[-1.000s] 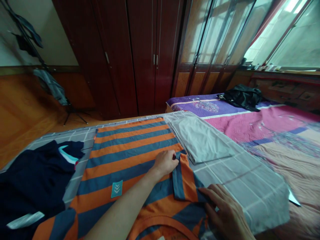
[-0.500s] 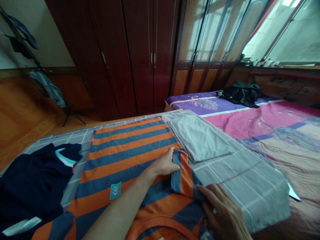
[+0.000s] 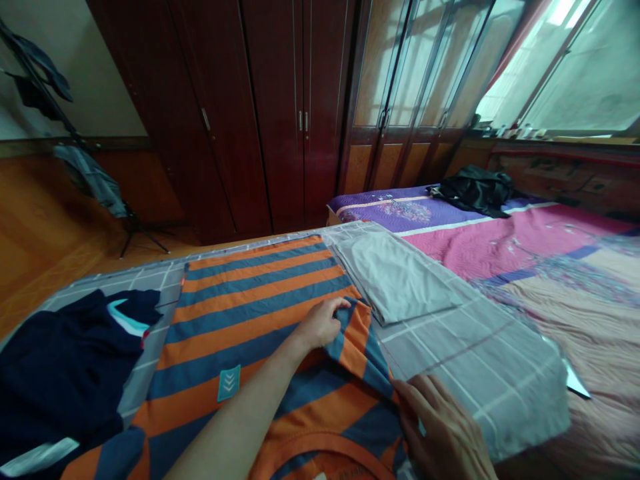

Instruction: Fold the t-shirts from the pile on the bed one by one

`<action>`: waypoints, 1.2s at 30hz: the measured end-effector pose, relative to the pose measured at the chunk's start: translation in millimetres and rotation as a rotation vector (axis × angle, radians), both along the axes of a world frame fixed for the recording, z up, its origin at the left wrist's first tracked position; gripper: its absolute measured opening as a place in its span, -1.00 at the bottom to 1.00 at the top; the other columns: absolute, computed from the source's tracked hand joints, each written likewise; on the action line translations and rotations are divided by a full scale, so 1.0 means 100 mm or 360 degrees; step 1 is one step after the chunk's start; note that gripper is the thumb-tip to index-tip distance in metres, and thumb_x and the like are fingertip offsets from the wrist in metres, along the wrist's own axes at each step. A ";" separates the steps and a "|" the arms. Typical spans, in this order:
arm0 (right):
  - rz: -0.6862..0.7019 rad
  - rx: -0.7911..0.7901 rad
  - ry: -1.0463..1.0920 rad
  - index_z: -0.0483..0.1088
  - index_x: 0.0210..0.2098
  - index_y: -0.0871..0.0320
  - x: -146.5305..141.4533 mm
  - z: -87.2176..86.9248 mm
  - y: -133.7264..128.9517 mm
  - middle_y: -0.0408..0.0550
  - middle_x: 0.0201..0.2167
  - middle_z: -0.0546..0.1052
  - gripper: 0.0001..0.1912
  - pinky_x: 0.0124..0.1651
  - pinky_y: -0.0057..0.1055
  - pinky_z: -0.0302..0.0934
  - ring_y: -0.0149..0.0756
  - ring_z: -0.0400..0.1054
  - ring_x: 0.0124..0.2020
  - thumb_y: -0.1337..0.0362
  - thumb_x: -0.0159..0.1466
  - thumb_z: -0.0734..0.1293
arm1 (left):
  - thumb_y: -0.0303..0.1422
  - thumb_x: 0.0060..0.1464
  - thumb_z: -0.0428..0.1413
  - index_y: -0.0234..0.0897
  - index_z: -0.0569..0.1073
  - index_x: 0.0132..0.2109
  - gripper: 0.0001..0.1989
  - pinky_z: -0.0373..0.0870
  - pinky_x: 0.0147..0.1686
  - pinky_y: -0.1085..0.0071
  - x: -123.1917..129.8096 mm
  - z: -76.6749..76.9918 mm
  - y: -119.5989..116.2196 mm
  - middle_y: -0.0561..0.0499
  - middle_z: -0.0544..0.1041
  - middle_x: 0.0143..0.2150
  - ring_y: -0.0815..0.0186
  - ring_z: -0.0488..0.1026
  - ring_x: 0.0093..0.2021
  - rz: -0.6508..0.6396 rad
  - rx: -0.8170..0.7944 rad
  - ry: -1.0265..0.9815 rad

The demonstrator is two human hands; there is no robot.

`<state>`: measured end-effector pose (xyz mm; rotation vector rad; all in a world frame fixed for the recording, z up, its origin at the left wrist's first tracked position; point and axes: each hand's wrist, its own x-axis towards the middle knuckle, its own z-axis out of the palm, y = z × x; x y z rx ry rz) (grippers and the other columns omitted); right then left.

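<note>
An orange and blue-grey striped T-shirt point(image 3: 225, 327) lies spread out in front of me, its collar at the bottom of the view. My left hand point(image 3: 321, 325) reaches across the shirt and is closed on the sleeve, which is folded inward over the body of the shirt. Close to the shoulder, my right hand point(image 3: 443, 427) pinches the shirt's edge between thumb and fingers; the fingertips are partly hidden. A teal patch point(image 3: 229, 383) with white chevrons shows left of my left forearm.
To the left lies a crumpled dark navy garment point(image 3: 55, 373). A folded pale grey cloth point(image 3: 400, 277) rests right of the shirt on the checked grey sheet point(image 3: 470, 360). Beyond are a bed with a purple and pink cover point(image 3: 465, 243), a black garment point(image 3: 473, 190) and dark wardrobes point(image 3: 280, 120).
My left hand has shifted slightly left and its fingers have curled in, drawing the sleeve's hem further over the shirt. My right hand stays at the shoulder edge, nearly still.
</note>
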<state>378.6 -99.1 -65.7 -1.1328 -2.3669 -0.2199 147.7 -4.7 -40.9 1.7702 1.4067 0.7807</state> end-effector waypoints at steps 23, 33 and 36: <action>0.0308 -0.0008 0.0085 0.42 -0.15 0.23 -0.10 0.25 -0.21 0.11 -0.17 0.42 -0.70 -0.18 -0.32 0.36 -0.18 0.26 -0.10 0.54 0.22 0.15 | -0.62 -0.16 -0.02 -0.38 0.44 0.08 -0.42 0.27 0.09 0.40 -0.10 -0.09 0.09 -0.09 0.46 0.10 0.22 0.38 0.10 -0.0099 0.0143 0.0161; 0.0376 -0.0167 0.0125 0.39 -0.39 0.18 -0.16 0.24 -0.20 -0.01 -0.43 0.37 -0.77 -0.42 -0.38 0.23 -0.27 0.24 -0.38 0.52 0.23 0.15 | -0.60 -0.11 0.01 -0.27 0.45 0.05 -0.48 0.32 0.01 0.46 -0.17 0.05 0.04 -0.02 0.50 -0.01 0.27 0.43 0.00 -0.0264 0.0285 0.0366; 0.0379 -0.0181 0.0154 0.39 -0.26 0.21 -0.17 0.28 -0.21 0.06 -0.29 0.41 -0.80 -0.29 -0.34 0.27 -0.23 0.26 -0.24 0.51 0.23 0.18 | -0.55 -0.01 0.00 -0.23 0.44 0.04 -0.56 0.35 -0.04 0.41 -0.11 0.12 -0.04 -0.04 0.45 -0.02 0.25 0.42 -0.04 0.0021 0.0427 0.0585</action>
